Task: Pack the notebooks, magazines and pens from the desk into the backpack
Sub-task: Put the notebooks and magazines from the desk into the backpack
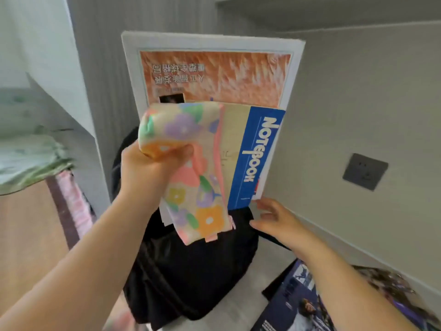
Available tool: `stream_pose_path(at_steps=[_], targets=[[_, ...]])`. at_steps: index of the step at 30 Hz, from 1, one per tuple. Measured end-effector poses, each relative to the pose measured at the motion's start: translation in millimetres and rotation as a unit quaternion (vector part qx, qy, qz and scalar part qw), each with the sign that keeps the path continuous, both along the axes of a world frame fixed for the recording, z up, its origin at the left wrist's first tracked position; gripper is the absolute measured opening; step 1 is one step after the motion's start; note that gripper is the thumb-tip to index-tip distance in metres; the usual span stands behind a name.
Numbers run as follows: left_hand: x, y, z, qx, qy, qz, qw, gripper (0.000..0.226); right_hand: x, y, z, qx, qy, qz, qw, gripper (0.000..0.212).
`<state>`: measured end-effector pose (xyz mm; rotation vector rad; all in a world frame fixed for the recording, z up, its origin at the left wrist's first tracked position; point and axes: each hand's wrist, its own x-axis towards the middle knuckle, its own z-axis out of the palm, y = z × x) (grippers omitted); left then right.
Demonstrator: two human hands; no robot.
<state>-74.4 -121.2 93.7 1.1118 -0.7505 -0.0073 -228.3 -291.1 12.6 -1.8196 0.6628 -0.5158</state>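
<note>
Grey walls close in around the pale bench (229, 314), where the black backpack (191, 271) stands directly beneath my load. My left hand (150, 168) grips a floral pouch (191, 187), a blue notebook (257, 151) and an orange magazine (214, 72) together, long axis upright, lower edges at the bag's mouth. My right hand (274, 218) sits at the mouth's right rim; whether it pinches the fabric I cannot tell. A straight lowering looks next

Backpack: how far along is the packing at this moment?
Done: the inside of the backpack is hidden, so unknown. In hand: the left hand grips a floral pouch, notebook and magazine together above it; the right hand is at its rim. Left: more magazines lie on the desk.
</note>
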Motion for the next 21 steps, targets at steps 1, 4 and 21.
stream_pose_path(at_steps=[1, 4, 21], targets=[[8, 4, 6, -0.003, -0.003, 0.037, 0.999, 0.017, 10, 2, -9, 0.004, 0.016, -0.033, 0.999, 0.046], [27, 8, 17, 0.002, -0.022, 0.122, 0.992, 0.015, 33, 17, -36, 0.158, 0.024, -0.085, 0.983, 0.071], [54, -43, -85, 0.144, 0.073, 0.141, 0.977, 0.015, 72, 3, -53, 0.056, -0.071, -0.223, 0.971, 0.064]])
